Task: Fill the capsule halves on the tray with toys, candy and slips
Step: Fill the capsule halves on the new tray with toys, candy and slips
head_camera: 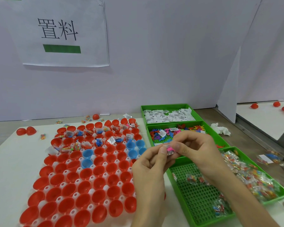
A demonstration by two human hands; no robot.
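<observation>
The left grip (148, 163) and the right grip (198, 148) meet fingertip to fingertip. Both are narrowed to a pinch on one small pink toy (170, 149). A bit of white shows under it, too small to tell whether it is a slip. The toy is held up over the gap between tray and bins, probably to free a single piece before it goes into a cup.

Just to the left lies the white tray (51, 175) of capsule halves (69, 187), mostly red with a few blue halves (87, 153), all open side up to take a drop from above. The filled halves (98, 141) sit only in the far rows, and the near rows hold nothing, so the job looks early.

To the right, three green bins (202, 199) stand in a line within easy reach. The slips (169, 115) are farthest, the toys (162, 136) in the middle and the candy packets (252, 179) nearest. A few loose red halves (25, 131) lie on the tabletop (8, 154) beside the tray.
</observation>
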